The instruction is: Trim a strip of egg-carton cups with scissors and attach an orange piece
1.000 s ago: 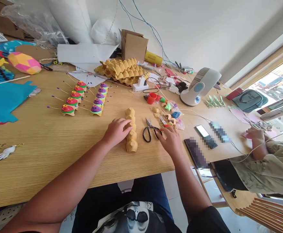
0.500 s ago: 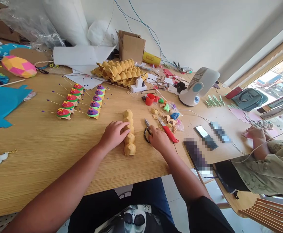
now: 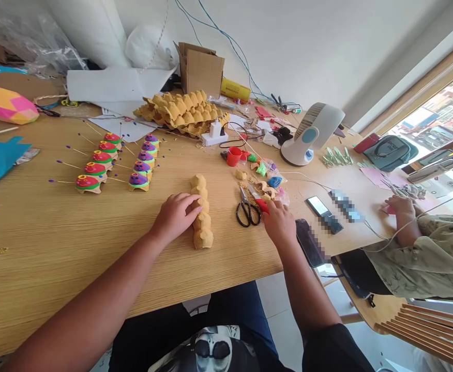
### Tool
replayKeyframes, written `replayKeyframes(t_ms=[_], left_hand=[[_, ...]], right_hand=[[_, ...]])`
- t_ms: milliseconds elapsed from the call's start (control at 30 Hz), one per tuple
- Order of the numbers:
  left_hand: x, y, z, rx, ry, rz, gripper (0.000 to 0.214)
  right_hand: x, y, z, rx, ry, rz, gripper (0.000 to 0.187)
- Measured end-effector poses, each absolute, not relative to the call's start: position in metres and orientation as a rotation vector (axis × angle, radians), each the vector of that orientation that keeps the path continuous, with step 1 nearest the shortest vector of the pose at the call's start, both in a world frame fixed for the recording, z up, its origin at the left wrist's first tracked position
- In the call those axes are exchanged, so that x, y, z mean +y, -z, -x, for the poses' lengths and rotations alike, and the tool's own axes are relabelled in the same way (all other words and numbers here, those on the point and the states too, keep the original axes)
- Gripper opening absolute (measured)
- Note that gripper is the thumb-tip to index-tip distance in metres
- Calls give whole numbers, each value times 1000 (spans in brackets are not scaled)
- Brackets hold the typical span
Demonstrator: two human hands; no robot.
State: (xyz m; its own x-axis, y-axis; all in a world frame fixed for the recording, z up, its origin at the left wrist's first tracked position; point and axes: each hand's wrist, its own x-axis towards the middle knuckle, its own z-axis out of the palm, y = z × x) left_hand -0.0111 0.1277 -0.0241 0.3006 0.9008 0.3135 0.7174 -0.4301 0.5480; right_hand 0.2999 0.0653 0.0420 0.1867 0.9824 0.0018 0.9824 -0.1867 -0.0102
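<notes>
Apparently, my left hand (image 3: 174, 219) rests its thumb and fingers against the left side of the bare egg-carton strip (image 3: 203, 222), which lies humps upward on the near middle of the table (image 3: 172, 281). I judge that it steadies this light piece, but from my distance I cannot tell how firmly it grips. To the right, my right hand (image 3: 280, 225) covers part of the red-handled knife (image 3: 263, 205); the fingers are mostly hidden, so whether they are closed around it, I cannot tell. Between both hands lie the scissors (image 3: 245, 202), points toward the far side, probably for easy reach. Farther, the red cup (image 3: 234, 156) stands beside small scraps, perhaps gathered there to stay together. On the left, the red-green row (image 3: 95, 169) and the purple row (image 3: 143, 167) stand apart from my hands, maybe because their thin stems could bend. Farthest, egg trays (image 3: 183, 109) are piled, I suppose to save room.
</notes>
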Motion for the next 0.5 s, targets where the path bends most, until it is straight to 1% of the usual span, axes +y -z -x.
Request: replayKeyframes(t_ms=[133, 367, 500], left_hand=[[128, 26, 12, 1478, -851, -2269, 39], [129, 31, 14, 1442, -879, -2289, 38], [129, 32, 14, 1437, -887, -2286, 37]], right_hand=[[69, -34, -314, -1985, -113, 2440, 48], [66, -31, -312, -1863, -92, 2355, 43], [60, -29, -302, -1894, -139, 2294, 43]])
